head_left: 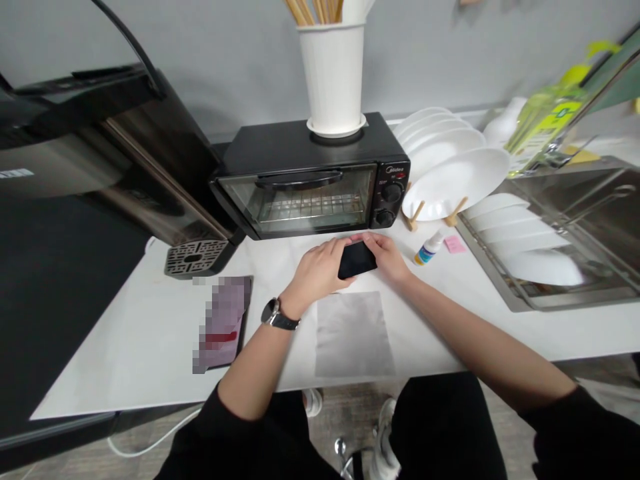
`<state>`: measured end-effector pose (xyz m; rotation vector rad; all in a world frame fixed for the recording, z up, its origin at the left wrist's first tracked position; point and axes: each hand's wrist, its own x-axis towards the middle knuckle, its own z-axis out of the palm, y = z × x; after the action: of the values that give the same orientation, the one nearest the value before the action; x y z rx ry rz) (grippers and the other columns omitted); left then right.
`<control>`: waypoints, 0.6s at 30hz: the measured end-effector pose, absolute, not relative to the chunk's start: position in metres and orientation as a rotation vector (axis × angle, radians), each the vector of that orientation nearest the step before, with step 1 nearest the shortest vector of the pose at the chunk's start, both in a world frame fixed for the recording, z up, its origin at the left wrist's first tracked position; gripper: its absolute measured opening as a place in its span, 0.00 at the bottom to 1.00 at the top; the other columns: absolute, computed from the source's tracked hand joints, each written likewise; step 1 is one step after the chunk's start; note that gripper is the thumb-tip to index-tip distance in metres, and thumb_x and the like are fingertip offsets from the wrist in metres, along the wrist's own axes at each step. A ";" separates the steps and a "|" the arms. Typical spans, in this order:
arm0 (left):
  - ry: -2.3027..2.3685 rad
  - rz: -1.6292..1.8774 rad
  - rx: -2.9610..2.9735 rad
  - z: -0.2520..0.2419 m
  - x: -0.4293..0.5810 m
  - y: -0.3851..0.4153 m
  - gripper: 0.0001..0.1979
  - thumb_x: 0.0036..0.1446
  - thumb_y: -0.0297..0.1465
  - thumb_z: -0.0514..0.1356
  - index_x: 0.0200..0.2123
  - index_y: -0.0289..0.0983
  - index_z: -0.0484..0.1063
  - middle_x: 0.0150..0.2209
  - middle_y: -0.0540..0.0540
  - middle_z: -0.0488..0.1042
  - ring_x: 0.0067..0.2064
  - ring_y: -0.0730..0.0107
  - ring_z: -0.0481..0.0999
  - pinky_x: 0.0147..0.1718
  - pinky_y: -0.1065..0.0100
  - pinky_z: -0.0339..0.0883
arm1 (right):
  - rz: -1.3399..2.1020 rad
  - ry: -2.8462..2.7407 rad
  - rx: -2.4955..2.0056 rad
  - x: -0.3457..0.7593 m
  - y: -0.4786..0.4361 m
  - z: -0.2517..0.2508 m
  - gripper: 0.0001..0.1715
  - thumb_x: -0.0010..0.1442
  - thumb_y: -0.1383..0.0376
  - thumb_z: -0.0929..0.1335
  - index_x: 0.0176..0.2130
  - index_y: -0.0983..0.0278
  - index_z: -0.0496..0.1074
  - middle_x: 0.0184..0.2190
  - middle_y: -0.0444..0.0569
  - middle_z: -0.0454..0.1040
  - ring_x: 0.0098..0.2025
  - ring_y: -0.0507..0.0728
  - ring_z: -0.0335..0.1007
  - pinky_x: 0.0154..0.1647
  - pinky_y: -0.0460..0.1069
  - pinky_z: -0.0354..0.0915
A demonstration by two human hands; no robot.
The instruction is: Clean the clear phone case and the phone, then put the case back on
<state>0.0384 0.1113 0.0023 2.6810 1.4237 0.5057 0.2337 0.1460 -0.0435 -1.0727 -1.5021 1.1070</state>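
Both my hands hold a small black flat object (357, 259), likely a phone, just above the white counter in front of the toaster oven (310, 175). My left hand (317, 271), with a watch on its wrist, wraps its fingers round the object's left end. My right hand (388, 256) grips the right end with bent fingers. A grey cloth (353, 333) lies flat on the counter just below the hands.
A white utensil holder (333, 75) stands on the oven. White plates (453, 175) lean in a rack to the right, beside a small spray bottle (428, 249), a pink note (455, 244) and a steel sink (570, 240) with plates. A blurred tablet (223, 322) lies at left.
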 end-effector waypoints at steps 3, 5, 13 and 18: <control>1.384 0.536 2.757 0.000 0.039 0.114 0.37 0.56 0.40 0.69 0.66 0.40 0.61 0.54 0.42 0.77 0.52 0.52 0.79 0.52 0.56 0.71 | 1.318 -1.357 -1.010 0.234 0.148 -0.042 0.41 0.58 0.30 0.66 0.37 0.63 0.81 0.30 0.51 0.82 0.34 0.60 0.78 0.39 0.53 0.72; 1.362 0.514 2.817 0.000 0.038 0.114 0.38 0.56 0.40 0.70 0.66 0.39 0.61 0.52 0.42 0.77 0.50 0.51 0.80 0.50 0.55 0.72 | 1.416 -1.265 -0.977 0.234 0.147 -0.040 0.39 0.53 0.31 0.70 0.34 0.63 0.81 0.29 0.51 0.82 0.32 0.60 0.78 0.36 0.52 0.72; 1.339 0.456 2.916 0.006 0.040 0.111 0.40 0.53 0.41 0.72 0.65 0.36 0.62 0.49 0.42 0.77 0.47 0.52 0.80 0.46 0.57 0.72 | 1.563 -1.013 -0.939 0.236 0.141 -0.037 0.29 0.51 0.40 0.76 0.34 0.62 0.82 0.30 0.49 0.83 0.31 0.58 0.78 0.35 0.52 0.72; 1.298 0.528 2.922 0.008 0.044 0.109 0.36 0.55 0.40 0.71 0.63 0.36 0.63 0.50 0.41 0.77 0.49 0.53 0.79 0.47 0.58 0.71 | 1.572 -0.948 -0.936 0.237 0.141 -0.039 0.26 0.57 0.42 0.74 0.34 0.62 0.80 0.28 0.49 0.82 0.31 0.59 0.77 0.34 0.52 0.71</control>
<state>0.0436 0.1088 0.0075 2.9221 1.2980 0.5277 0.2368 0.1408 -0.0388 -0.9364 -0.9485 1.5722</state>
